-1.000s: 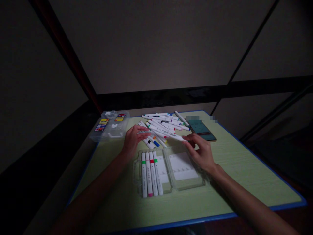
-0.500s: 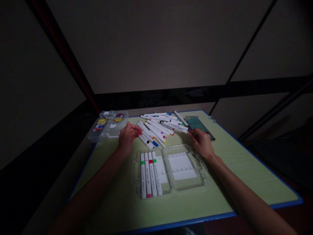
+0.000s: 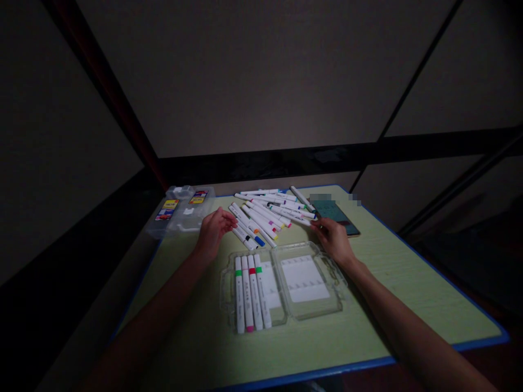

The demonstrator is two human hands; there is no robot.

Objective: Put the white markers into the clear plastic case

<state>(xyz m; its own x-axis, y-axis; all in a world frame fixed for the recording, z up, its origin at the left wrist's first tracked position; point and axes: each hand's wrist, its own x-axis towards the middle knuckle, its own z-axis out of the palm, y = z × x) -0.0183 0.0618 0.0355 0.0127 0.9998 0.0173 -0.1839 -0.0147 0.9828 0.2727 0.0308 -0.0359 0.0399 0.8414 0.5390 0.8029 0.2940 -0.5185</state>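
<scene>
My right hand (image 3: 334, 237) pinches the near end of a white marker (image 3: 297, 218), which slants over the right side of a loose marker pile (image 3: 261, 218). My left hand (image 3: 216, 228) hovers at the pile's left edge with loosely curved fingers and nothing in them. Closest to it is a marker with a black band (image 3: 245, 237). Between my forearms lies an opened clear plastic case (image 3: 289, 314). Several white markers (image 3: 253, 294) with green, pink and red bands stand side by side in its left half; the right half shows a white label sheet (image 3: 304, 277).
At the table's back left sits another clear plastic case (image 3: 183, 218) with colourful labels. A phone (image 3: 337, 215) rests at the right, beyond my right hand. The light green table (image 3: 408, 305) has a blue edge, and a panelled wall (image 3: 261, 81) rises behind it.
The marker in my right hand has tilted, its near end now a little lower and further left. My left hand has barely moved.
</scene>
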